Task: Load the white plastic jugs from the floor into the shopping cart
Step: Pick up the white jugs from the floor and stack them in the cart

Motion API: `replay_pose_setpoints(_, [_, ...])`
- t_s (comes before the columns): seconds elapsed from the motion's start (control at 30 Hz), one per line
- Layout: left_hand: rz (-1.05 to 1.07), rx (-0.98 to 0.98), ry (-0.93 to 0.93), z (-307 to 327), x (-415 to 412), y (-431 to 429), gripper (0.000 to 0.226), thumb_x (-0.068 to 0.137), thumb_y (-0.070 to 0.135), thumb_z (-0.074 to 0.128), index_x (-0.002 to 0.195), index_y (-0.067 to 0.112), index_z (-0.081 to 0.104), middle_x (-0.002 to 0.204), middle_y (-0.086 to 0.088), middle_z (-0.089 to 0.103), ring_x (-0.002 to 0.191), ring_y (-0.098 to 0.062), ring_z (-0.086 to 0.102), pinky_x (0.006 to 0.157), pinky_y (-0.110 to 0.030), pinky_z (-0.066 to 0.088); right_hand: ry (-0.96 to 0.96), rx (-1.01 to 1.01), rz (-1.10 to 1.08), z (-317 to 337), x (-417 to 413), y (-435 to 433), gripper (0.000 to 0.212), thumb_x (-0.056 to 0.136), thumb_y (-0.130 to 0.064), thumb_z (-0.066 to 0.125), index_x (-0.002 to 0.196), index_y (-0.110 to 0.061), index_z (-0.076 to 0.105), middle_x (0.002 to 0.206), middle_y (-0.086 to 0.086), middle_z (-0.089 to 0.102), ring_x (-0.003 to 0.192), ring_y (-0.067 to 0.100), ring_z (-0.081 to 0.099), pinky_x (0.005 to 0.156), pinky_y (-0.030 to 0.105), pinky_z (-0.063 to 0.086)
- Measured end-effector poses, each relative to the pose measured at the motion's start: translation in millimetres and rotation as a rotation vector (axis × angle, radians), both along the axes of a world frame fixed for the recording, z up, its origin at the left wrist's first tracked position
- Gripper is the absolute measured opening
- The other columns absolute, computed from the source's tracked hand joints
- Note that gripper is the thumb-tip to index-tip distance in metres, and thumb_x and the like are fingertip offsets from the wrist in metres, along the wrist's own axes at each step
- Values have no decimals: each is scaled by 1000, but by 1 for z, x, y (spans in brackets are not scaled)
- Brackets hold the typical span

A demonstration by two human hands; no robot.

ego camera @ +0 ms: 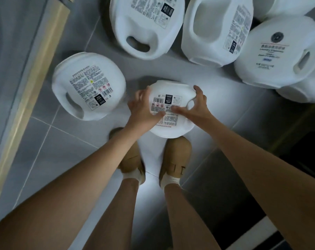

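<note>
Ringing the person's feet on the grey tiled floor (62, 134) are several white plastic jugs, all lying on their sides. The left jug (88, 85) lies near the left hand (144, 107). Its small-print label faces up and its handle slot sits at its near-left edge. Farther off, the top jug (145, 24) shows a dense label and an oval handle hole. Just beside it, the hollow-sided jug (216, 29) shows a deep recess with a label strip along its right. On the right, the front-label jug (283, 51) carries a round dark emblem over lines of text, with its handle slot to the right. A partly seen jug (301, 92) lies against its near edge, and a corner jug (283, 6) is cut off at the top. A pale wooden strip (35, 69) runs along the left, and a dark area (306, 150) fills the near right.

The held jug (171, 92) is in the middle, just ahead of the tan shoes (176, 154), and its near rim overlaps the toe of the right one. Whether it touches the floor cannot be told. It is white and rounded, and its label has a barcode, a black square, red warning signs and blocks of small print. The left hand grips its left side, fingers curled round the edge and thumb across the label. The right hand (194, 105) grips the right side by the handle, with its thumb on the label and its fingers bent over the far edge.
</note>
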State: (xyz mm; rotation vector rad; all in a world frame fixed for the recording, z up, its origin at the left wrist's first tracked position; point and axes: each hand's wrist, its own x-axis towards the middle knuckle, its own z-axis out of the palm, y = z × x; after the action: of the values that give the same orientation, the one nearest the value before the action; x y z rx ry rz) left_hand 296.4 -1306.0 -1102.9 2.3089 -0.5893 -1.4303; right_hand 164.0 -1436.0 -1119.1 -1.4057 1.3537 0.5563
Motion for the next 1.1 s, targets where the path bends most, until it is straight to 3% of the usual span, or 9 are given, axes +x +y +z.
replay_pose_setpoints(0.13, [102, 87, 202, -16, -4, -13, 105, 75, 38, 78, 152, 16, 9, 150, -12, 21, 140, -28, 20, 114, -37, 19, -29, 51, 54, -11, -18, -14, 119, 63, -43, 86, 150, -27, 7, 146, 6, 23, 129, 20, 35, 109, 45, 37])
replay_pose_setpoints(0.23, [234, 54, 359, -35, 1, -10, 124, 60, 39, 88, 153, 20, 6, 149, -3, 33, 134, -18, 37, 108, -30, 32, -70, 86, 52, -23, -24, -19, 120, 63, -40, 87, 149, -28, 5, 145, 7, 26, 120, 16, 42, 106, 42, 42])
replay_pose_setpoints(0.4, [337, -33, 384, -50, -2, -4, 120, 55, 31, 91, 150, 24, 19, 138, 4, 47, 121, -11, 50, 104, -30, 40, -114, 100, -9, -38, -33, -18, 135, 44, -63, 87, 147, -37, 4, 143, 4, 37, 120, 17, 51, 95, 27, 44])
replay_pose_setpoints(0.5, [380, -85, 435, -54, -2, -3, 109, 52, 29, 93, 140, 28, 30, 128, 5, 53, 112, -9, 56, 96, -26, 45, -131, 111, -24, -42, -36, -19, 131, 43, -62, 85, 146, -40, 6, 141, 3, 42, 118, 17, 54, 86, 19, 47])
replay_pose_setpoints(0.57, [401, -104, 455, -54, -2, -2, 104, 47, 33, 92, 132, 32, 33, 124, 6, 56, 108, -6, 59, 91, -23, 48, -137, 104, -32, -43, -36, -19, 129, 43, -63, 85, 145, -40, 9, 140, 3, 43, 116, 16, 56, 91, 28, 52])
replay_pose_setpoints(0.73, [419, -114, 462, -39, -1, -1, 90, 68, 13, 84, 140, 20, 31, 114, 8, 58, 93, 4, 58, 71, -9, 49, -135, 87, -32, -31, -33, -14, 119, 39, -71, 84, 135, -48, 18, 136, 5, 45, 122, 19, 50, 100, 47, 48])
replay_pose_setpoints(0.97, [430, -172, 450, 48, 11, 18, 77, 72, 12, 81, 132, 24, 33, 109, 11, 59, 91, 5, 59, 67, -8, 50, -165, 29, 48, 54, -14, -6, 117, 40, -74, 82, 134, -42, 20, 136, 6, 45, 127, 20, 45, 100, 49, 48])
replay_pose_setpoints(1.1, [456, -215, 429, 127, 26, 32, 75, 69, 18, 84, 128, 27, 38, 113, 8, 61, 100, -4, 61, 74, -17, 54, -197, -22, 112, 130, 4, 0, 109, 41, -76, 80, 127, -38, 26, 130, 7, 48, 123, 22, 48, 96, 48, 50])
